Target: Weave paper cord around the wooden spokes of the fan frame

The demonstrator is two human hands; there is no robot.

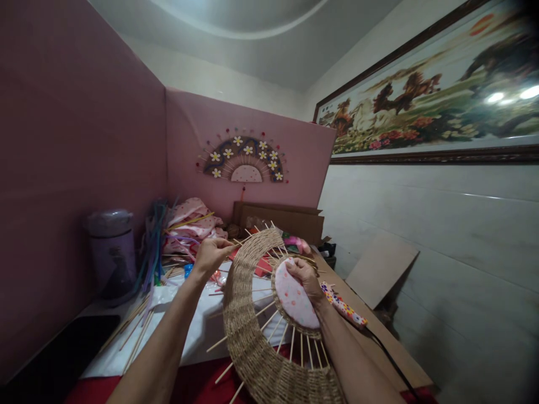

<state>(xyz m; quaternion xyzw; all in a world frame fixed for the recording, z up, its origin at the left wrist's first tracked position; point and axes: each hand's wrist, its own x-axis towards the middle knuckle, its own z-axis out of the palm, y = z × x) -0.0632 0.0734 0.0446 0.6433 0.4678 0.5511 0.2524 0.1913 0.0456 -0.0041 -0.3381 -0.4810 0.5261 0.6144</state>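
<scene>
At the left of the frame, a purple container with a grey lid [112, 258] stands against the pink partition. Just right of it hang blue and purple strips [155, 247], with loose sticks [137, 342] below on a white sheet [202, 322]. Pink printed cloth [191, 221] is heaped left of centre. Near the middle, the left hand [213, 257] reaches up to the outer edge of the woven fan [244, 314], its fingers pinched together on a stick end [237, 243]. The fan curves from the centre down to the bottom edge, tilted, sticks poking past its rim. Above it, a flowered fan [246, 154] hangs on the partition. Right of centre, the right hand [306, 278] grips the fan's white half-round pad [295, 297], thumb on its face, other fingers mostly hidden. Farther right, a flower-patterned object [343, 306] with a black cord lies on the tabletop [391, 359].
</scene>
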